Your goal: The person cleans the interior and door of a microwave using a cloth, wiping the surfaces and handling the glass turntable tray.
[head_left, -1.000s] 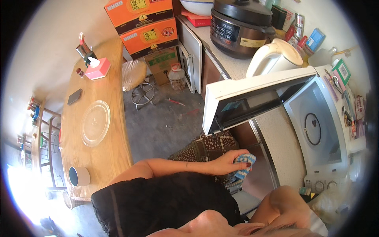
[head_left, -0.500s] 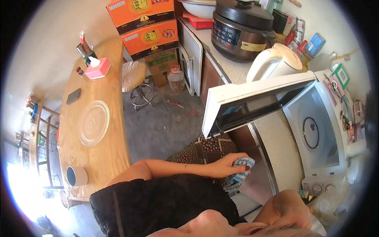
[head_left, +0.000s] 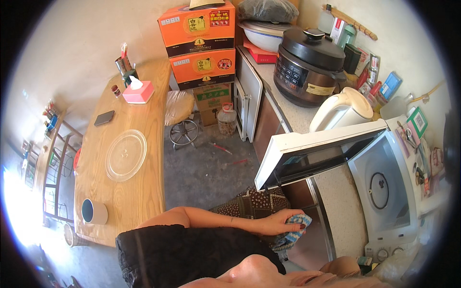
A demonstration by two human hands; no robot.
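Note:
My left hand (head_left: 283, 223) is closed around a crumpled blue-and-white striped cloth (head_left: 298, 223), held in front of my body beside the counter. Part of my right arm (head_left: 338, 267) shows at the lower edge, but the hand on it is out of sight. To the right of the cloth stands a white microwave (head_left: 383, 187) with its door (head_left: 321, 149) swung wide. Inside it a dark roller ring (head_left: 373, 197) lies on the cavity floor. A round glass turntable plate (head_left: 126, 156) rests on the wooden table to my left.
The wooden table (head_left: 156, 158) carries a grey mug (head_left: 94, 211), a phone (head_left: 104, 118) and a pink tissue box (head_left: 138, 92). A pressure cooker (head_left: 307, 67) and a cream kettle (head_left: 342, 109) stand behind the microwave door. Orange cartons (head_left: 201, 69) and a stool (head_left: 180, 108) are farther back.
The view has tilted up, so the room sits lower and farther right in it. My left hand keeps hold of the cloth. Less of my right arm shows.

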